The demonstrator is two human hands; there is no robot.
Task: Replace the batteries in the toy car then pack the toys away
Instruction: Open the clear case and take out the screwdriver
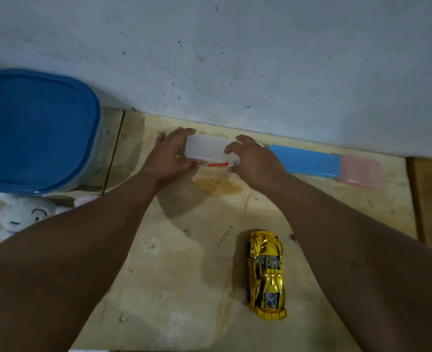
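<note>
Gripping the white box (206, 148) with both hands' fingers curled; gold toy car (267, 275) nearby, red screwdriver (217, 164) alongside

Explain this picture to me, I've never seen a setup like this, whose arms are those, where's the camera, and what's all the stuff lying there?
No machine here: these are a person's two bare arms, seen from a camera worn on the head that looks forward and down. It is the only view.

Both hands reach to a white box by the wall. The left hand holds its left end; the right hand has curled fingers at its right end. Between the hands, in front of the box, lies a thin red tool, possibly a screwdriver; who grips it is unclear.

On the wooden surface sits a gold toy car, untouched. Along the wall lie a blue box and a pink box. On the left stand a tub with a blue lid and a white plush toy.
</note>
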